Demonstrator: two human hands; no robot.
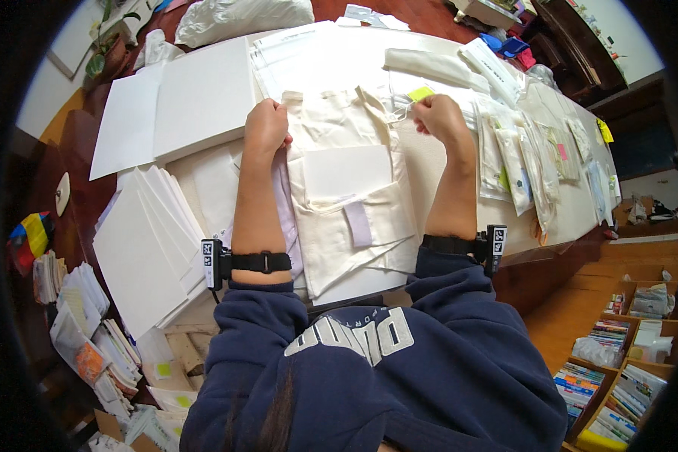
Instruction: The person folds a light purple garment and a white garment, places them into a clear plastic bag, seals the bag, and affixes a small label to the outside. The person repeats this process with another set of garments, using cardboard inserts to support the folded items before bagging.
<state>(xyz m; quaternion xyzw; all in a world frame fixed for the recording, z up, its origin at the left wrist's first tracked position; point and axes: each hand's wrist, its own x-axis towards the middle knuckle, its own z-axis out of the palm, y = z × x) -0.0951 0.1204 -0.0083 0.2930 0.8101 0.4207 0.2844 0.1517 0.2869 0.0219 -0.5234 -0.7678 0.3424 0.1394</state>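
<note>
A cream cloth garment (316, 237) lies folded in front of me, its layers crossing at the lower half. A white card (347, 171) shows between the folds, and a pale lavender strip (359, 225) lies on the lower fold. My left hand (268, 129) is curled at the garment's upper left edge and appears to grip it, though the fingertips are mostly hidden. Off the upper right corner, my right hand (442, 117) pinches a thin white cord (401, 114) that runs to the cloth. Beneath the garment, a white sheet (361, 287) sticks out at the near edge.
Large white boards (203, 101) are stacked at the back left, with fanned white sheets (147, 243) nearer. Several clear-bagged cloth pieces (514, 158) line the table's right side. A white plastic bag (243, 20) sits beyond. Wooden compartments (610, 361) with booklets stand at lower right.
</note>
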